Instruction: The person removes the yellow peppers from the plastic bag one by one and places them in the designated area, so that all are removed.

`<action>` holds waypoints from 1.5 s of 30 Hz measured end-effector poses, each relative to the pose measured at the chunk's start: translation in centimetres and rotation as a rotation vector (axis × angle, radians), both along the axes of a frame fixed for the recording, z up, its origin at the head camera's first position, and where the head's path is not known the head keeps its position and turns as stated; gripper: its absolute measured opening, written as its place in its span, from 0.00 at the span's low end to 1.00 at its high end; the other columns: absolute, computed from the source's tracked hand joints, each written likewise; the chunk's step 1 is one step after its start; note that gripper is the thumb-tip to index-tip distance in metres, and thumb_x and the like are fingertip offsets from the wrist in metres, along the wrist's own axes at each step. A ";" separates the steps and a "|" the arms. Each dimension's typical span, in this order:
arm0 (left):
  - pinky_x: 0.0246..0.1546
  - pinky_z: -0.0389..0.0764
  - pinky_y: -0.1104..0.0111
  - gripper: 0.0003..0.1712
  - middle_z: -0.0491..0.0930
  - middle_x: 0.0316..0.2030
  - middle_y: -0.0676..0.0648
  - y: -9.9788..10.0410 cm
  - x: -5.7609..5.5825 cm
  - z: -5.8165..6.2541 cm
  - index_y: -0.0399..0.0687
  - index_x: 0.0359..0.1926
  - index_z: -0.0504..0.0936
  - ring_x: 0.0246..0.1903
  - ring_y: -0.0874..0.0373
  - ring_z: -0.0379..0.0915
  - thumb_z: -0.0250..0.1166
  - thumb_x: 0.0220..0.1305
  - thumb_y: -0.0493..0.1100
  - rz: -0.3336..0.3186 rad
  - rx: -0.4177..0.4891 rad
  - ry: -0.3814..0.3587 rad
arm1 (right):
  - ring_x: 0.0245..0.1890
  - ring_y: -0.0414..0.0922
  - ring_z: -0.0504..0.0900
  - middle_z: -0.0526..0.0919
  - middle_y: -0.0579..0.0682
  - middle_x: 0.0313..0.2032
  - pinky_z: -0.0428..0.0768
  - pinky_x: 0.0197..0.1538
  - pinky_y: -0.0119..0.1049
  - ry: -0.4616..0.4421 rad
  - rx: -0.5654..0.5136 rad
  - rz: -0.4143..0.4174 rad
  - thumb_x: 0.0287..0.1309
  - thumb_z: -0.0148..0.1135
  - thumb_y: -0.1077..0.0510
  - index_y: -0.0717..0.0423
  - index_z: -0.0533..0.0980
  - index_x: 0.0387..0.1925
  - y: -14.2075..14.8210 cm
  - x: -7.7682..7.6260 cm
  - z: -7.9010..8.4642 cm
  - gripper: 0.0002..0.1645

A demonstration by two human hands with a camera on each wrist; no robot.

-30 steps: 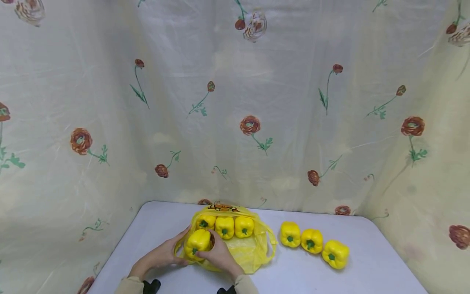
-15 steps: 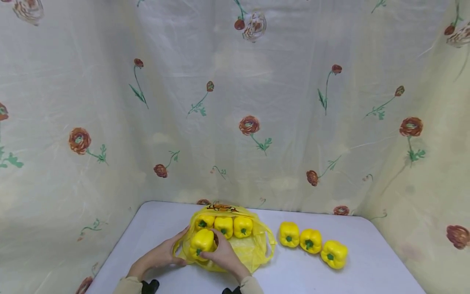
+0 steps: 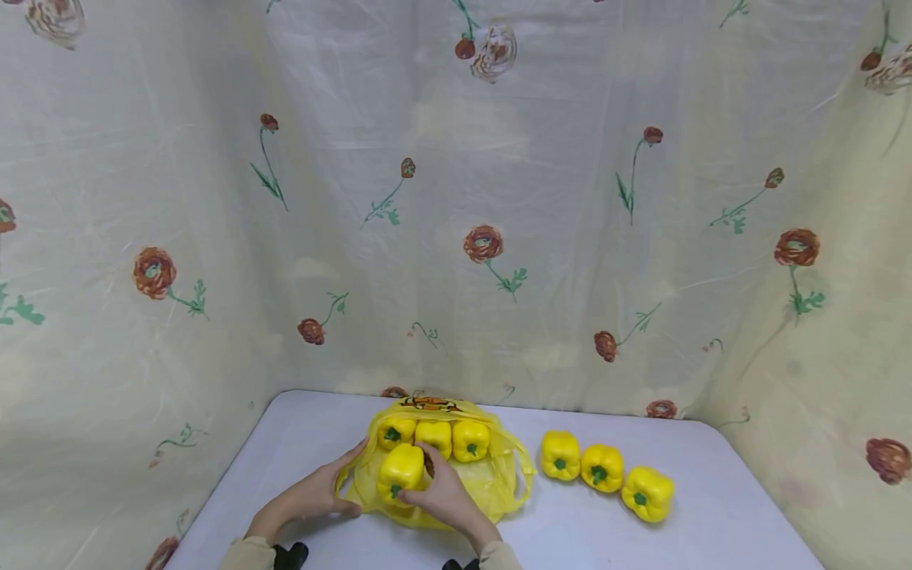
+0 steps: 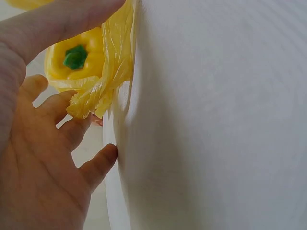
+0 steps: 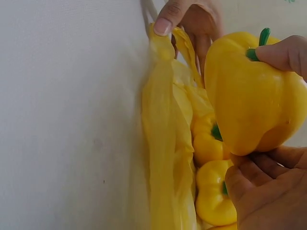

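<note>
The grip of the right hand (image 3: 447,492) is round a yellow pepper (image 3: 399,469), at the left of the yellow bag (image 3: 484,481); the left hand (image 3: 321,487), spread wide, touches the bag's left edge. If that edge sagged, I suspect the pepper could snag.

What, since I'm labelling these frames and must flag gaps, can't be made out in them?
Head view: the lower part of the back middle pepper, hidden by the right hand.
Head view: the print on the yellow bag, too small to read.
Left wrist view: the top of the nearest pepper, covered by the left hand.
Right wrist view: most of the bottom pepper, cut off by the lower edge.
</note>
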State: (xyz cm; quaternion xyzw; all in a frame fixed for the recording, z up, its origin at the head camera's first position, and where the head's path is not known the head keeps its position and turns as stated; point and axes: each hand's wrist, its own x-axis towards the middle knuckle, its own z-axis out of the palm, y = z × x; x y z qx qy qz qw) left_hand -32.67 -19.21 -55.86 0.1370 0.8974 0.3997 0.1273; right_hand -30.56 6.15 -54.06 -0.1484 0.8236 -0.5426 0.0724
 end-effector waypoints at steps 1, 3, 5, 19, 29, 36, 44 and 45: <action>0.70 0.49 0.38 0.69 0.50 0.75 0.42 0.0 0.0 0.0 0.58 0.76 0.48 0.73 0.38 0.45 0.80 0.37 0.56 -0.002 -0.002 0.001 | 0.70 0.59 0.62 0.61 0.63 0.70 0.61 0.71 0.56 -0.002 0.000 -0.002 0.45 0.74 0.48 0.60 0.56 0.71 0.1 0.0 0.0 0.56; 0.70 0.49 0.38 0.68 0.50 0.75 0.41 -0.1 -0.1 -0.1 0.57 0.76 0.48 0.73 0.38 0.46 0.80 0.38 0.56 -0.011 -0.003 0.003 | 0.70 0.58 0.62 0.61 0.63 0.70 0.61 0.72 0.56 -0.001 -0.003 -0.002 0.45 0.74 0.49 0.59 0.56 0.71 0.4 0.1 0.1 0.56; 0.70 0.49 0.38 0.68 0.50 0.75 0.41 -0.1 -0.1 -0.1 0.57 0.76 0.47 0.73 0.37 0.45 0.80 0.38 0.55 -0.020 -0.002 0.004 | 0.70 0.58 0.62 0.62 0.62 0.70 0.61 0.72 0.55 0.000 -0.001 0.001 0.45 0.74 0.49 0.59 0.56 0.71 0.7 0.2 0.4 0.55; 0.71 0.49 0.39 0.68 0.48 0.75 0.41 -0.2 -0.3 -0.1 0.55 0.77 0.46 0.74 0.38 0.44 0.78 0.41 0.58 -0.040 -0.022 0.013 | 0.71 0.58 0.61 0.58 0.61 0.71 0.62 0.72 0.54 0.022 -0.005 0.018 0.47 0.73 0.49 0.57 0.55 0.72 3.1 0.6 2.2 0.55; 0.70 0.49 0.39 0.67 0.48 0.75 0.41 -0.3 -0.2 0.1 0.54 0.77 0.46 0.73 0.37 0.44 0.78 0.42 0.56 -0.047 -0.023 0.020 | 0.70 0.59 0.61 0.60 0.61 0.70 0.63 0.70 0.57 0.002 0.060 0.008 0.47 0.73 0.46 0.53 0.56 0.71 4.8 1.0 2.5 0.54; 0.71 0.49 0.39 0.67 0.48 0.75 0.41 -0.2 0.0 0.3 0.53 0.76 0.46 0.73 0.38 0.44 0.78 0.42 0.56 -0.043 -0.021 0.023 | 0.70 0.60 0.61 0.60 0.61 0.70 0.62 0.71 0.57 0.003 0.072 -0.006 0.46 0.73 0.46 0.53 0.57 0.71 5.9 1.3 2.4 0.54; 0.71 0.50 0.39 0.67 0.48 0.75 0.41 -0.1 -0.2 0.0 0.53 0.76 0.46 0.73 0.38 0.44 0.78 0.41 0.59 -0.039 -0.032 0.014 | 0.70 0.60 0.61 0.61 0.62 0.70 0.63 0.70 0.57 0.017 0.077 -0.028 0.46 0.74 0.47 0.56 0.56 0.71 8.3 2.0 2.8 0.55; 0.71 0.50 0.39 0.67 0.49 0.75 0.41 -0.1 -0.3 0.0 0.54 0.76 0.46 0.73 0.38 0.45 0.78 0.41 0.59 -0.036 -0.035 0.015 | 0.70 0.60 0.61 0.60 0.62 0.70 0.62 0.71 0.57 0.021 0.073 -0.026 0.46 0.73 0.48 0.56 0.56 0.71 8.7 2.0 2.8 0.55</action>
